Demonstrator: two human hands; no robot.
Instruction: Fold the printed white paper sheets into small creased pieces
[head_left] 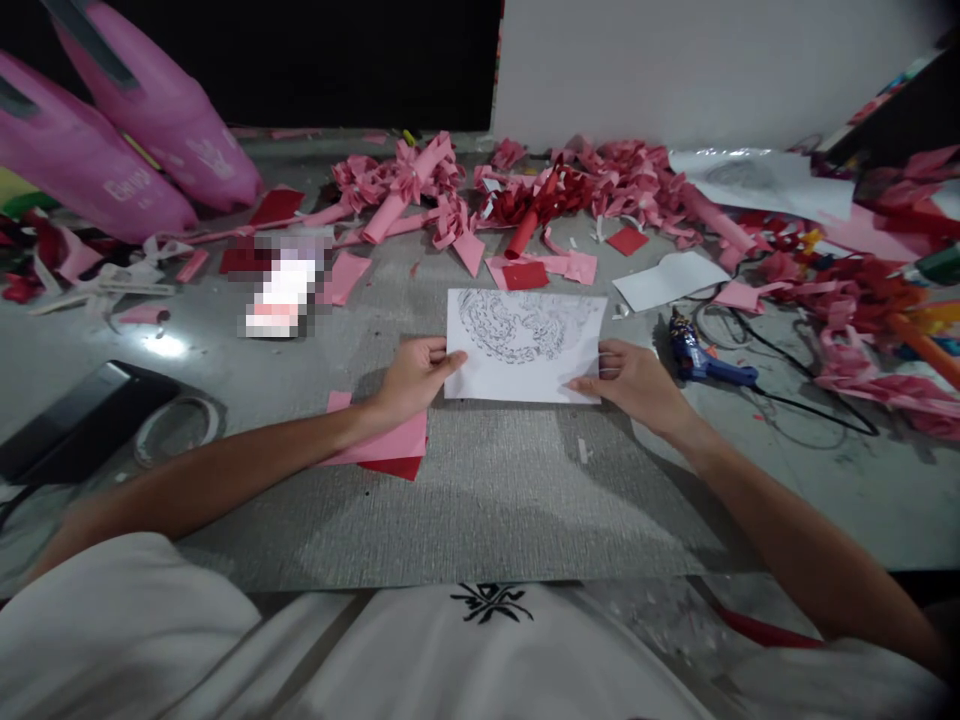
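Observation:
A white sheet of paper [517,375] with a dark ring-shaped drawing on its upper part is held up over the grey table [510,500]. My left hand [416,375] pinches its left edge, thumb in front and fingers behind. At the opposite edge, my right hand [637,380] grips the paper the same way. Under my left wrist lie a pink paper sheet [394,440] and a red paper sheet [397,466], partly covered by the forearm. To the right of my right hand rests a blue glue gun [705,358] with a black cord.
Pink paper flowers [637,175] and red paper pieces [540,200] heap along the back. Two pink bottles [161,110] stand at the far left. Nearer sit a black box [90,420] and a tape roll [178,430]. White paper [667,280] lies beyond the glue gun.

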